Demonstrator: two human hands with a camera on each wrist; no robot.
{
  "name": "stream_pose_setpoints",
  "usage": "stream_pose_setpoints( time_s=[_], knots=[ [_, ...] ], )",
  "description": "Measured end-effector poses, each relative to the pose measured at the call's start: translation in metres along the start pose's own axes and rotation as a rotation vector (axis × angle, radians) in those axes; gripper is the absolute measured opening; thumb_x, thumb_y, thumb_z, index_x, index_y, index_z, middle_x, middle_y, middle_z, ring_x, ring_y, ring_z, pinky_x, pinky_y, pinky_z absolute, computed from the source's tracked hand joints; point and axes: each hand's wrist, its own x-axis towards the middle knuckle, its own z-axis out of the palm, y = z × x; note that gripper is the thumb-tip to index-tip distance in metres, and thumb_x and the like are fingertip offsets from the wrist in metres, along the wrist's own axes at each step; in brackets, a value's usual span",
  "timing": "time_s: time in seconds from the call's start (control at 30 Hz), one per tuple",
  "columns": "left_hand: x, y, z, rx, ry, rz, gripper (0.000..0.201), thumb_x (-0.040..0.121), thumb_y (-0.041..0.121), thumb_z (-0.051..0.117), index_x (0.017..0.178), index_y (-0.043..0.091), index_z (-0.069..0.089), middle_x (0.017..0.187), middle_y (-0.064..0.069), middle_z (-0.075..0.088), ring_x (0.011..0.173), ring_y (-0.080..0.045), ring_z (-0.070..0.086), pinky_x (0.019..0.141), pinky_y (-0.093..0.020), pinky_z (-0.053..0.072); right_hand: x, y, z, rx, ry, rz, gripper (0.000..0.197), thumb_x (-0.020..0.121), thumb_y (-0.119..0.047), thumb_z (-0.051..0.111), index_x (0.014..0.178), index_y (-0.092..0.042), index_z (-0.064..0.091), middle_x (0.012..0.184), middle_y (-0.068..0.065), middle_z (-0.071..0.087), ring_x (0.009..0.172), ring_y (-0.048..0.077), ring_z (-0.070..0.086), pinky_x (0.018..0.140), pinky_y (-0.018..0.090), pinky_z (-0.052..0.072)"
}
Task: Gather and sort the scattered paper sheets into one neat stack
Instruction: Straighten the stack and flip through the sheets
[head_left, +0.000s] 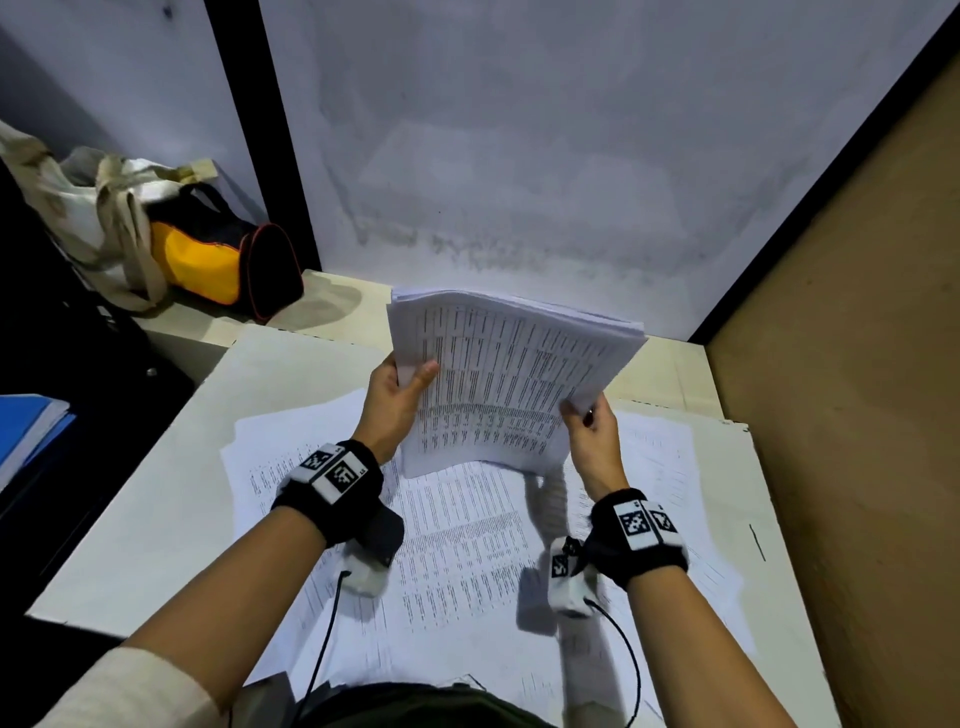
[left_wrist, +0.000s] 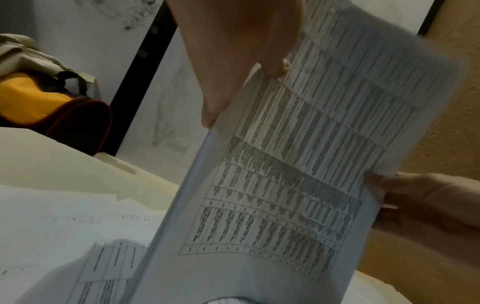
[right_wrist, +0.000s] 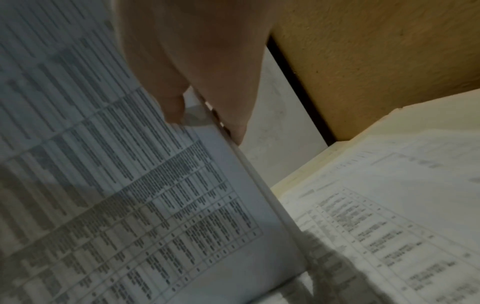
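Note:
A thick stack of printed sheets (head_left: 509, 374) with table columns stands tilted up, its lower edge down among the loose papers. My left hand (head_left: 402, 387) grips its left edge, thumb on the front page. My right hand (head_left: 592, 421) grips the right edge. In the left wrist view the stack (left_wrist: 298, 164) fills the middle, with my left hand (left_wrist: 241, 67) above it and my right hand (left_wrist: 415, 197) at its far edge. The right wrist view shows the stack (right_wrist: 130, 185) pinched by my right hand (right_wrist: 197, 107). Several loose printed sheets (head_left: 457, 540) lie spread under my wrists.
The papers lie on a pale tabletop (head_left: 156, 499). A yellow and black bag (head_left: 218, 254) and a cloth tote (head_left: 88, 208) sit at the back left. A blue folder (head_left: 26, 431) is at the left. A grey wall stands behind, a tan board (head_left: 857, 364) on the right.

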Motion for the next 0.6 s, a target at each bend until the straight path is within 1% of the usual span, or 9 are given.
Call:
stream_pose_setpoints(
  time_s=[0.07, 0.17, 0.2, 0.27, 0.33, 0.4, 0.47, 0.53, 0.6],
  knots=[
    [-0.002, 0.006, 0.000, -0.010, 0.000, 0.017, 0.020, 0.092, 0.012, 0.050, 0.110, 0.016, 0.055, 0.086, 0.015, 0.072, 0.085, 0.001, 0.067, 0.078, -0.016, 0.054, -0.001, -0.004, 0.000, -0.014, 0.007, -0.024, 0.033, 0.095, -0.004, 0.045, 0.127, -0.007, 0.043, 0.119, 0.007, 0.057, 0.108, 0.018, 0.054, 0.102, 0.041, 0.043],
    [-0.003, 0.013, -0.005, -0.037, -0.002, 0.052, 0.024, 0.092, 0.012, 0.050, 0.115, 0.015, 0.051, 0.104, 0.006, 0.065, 0.093, -0.004, 0.065, 0.082, -0.020, 0.054, -0.005, -0.008, -0.003, -0.014, -0.046, -0.080, 0.031, 0.096, -0.004, 0.041, 0.126, -0.012, 0.040, 0.105, -0.008, 0.055, 0.094, 0.000, 0.054, 0.084, 0.017, 0.048],
    [-0.004, 0.014, -0.007, -0.027, -0.014, 0.061, 0.025, 0.091, 0.012, 0.051, 0.115, 0.017, 0.049, 0.107, 0.005, 0.063, 0.094, -0.003, 0.064, 0.081, -0.020, 0.054, -0.007, -0.011, -0.005, -0.010, -0.074, -0.095, 0.033, 0.096, -0.006, 0.043, 0.127, -0.013, 0.037, 0.106, -0.010, 0.054, 0.095, -0.002, 0.053, 0.082, 0.015, 0.047],
    [-0.005, 0.014, -0.010, -0.001, -0.019, 0.069, 0.028, 0.089, 0.012, 0.054, 0.115, 0.018, 0.046, 0.107, 0.006, 0.060, 0.092, 0.003, 0.063, 0.076, -0.014, 0.052, -0.007, -0.012, -0.009, -0.044, -0.108, -0.124, 0.038, 0.094, -0.008, 0.048, 0.130, -0.012, 0.035, 0.112, -0.007, 0.053, 0.100, 0.002, 0.053, 0.089, 0.021, 0.046],
    [-0.004, 0.013, -0.014, 0.012, 0.007, 0.070, 0.034, 0.088, 0.012, 0.056, 0.118, 0.016, 0.042, 0.109, 0.006, 0.059, 0.097, 0.001, 0.060, 0.077, -0.012, 0.051, -0.004, -0.011, -0.010, -0.064, -0.120, -0.143, 0.039, 0.093, -0.009, 0.051, 0.128, -0.012, 0.036, 0.114, -0.004, 0.054, 0.100, 0.000, 0.053, 0.091, 0.021, 0.046],
    [-0.002, 0.013, -0.015, 0.033, 0.010, 0.068, 0.035, 0.088, 0.014, 0.055, 0.120, 0.015, 0.040, 0.112, 0.002, 0.058, 0.103, -0.007, 0.058, 0.083, -0.019, 0.050, -0.002, -0.012, -0.009, -0.067, -0.131, -0.146, 0.035, 0.092, -0.010, 0.053, 0.124, -0.014, 0.040, 0.110, -0.006, 0.057, 0.101, 0.001, 0.055, 0.090, 0.023, 0.046],
    [-0.002, 0.016, -0.015, 0.059, 0.002, 0.058, 0.034, 0.090, 0.015, 0.052, 0.123, 0.012, 0.040, 0.115, -0.004, 0.057, 0.103, -0.010, 0.057, 0.086, -0.024, 0.049, -0.002, -0.018, -0.004, -0.066, -0.144, -0.141, 0.028, 0.092, -0.009, 0.052, 0.119, -0.014, 0.045, 0.105, -0.007, 0.059, 0.099, 0.005, 0.057, 0.093, 0.030, 0.047],
    [-0.002, 0.019, -0.012, 0.065, -0.003, 0.045, 0.034, 0.092, 0.013, 0.048, 0.126, 0.006, 0.041, 0.115, -0.007, 0.057, 0.100, -0.010, 0.058, 0.087, -0.028, 0.050, -0.001, -0.023, 0.003, -0.044, -0.121, -0.117, 0.025, 0.092, -0.005, 0.050, 0.116, -0.007, 0.049, 0.103, -0.002, 0.061, 0.096, 0.011, 0.058, 0.097, 0.038, 0.047],
    [-0.004, 0.025, -0.009, 0.063, 0.003, 0.051, 0.035, 0.093, 0.011, 0.047, 0.126, 0.004, 0.041, 0.112, -0.005, 0.058, 0.098, -0.009, 0.059, 0.086, -0.026, 0.052, -0.004, -0.029, 0.007, -0.027, -0.076, -0.123, 0.031, 0.092, -0.004, 0.050, 0.123, 0.001, 0.048, 0.108, 0.005, 0.060, 0.101, 0.017, 0.056, 0.099, 0.040, 0.046]
  ],
)
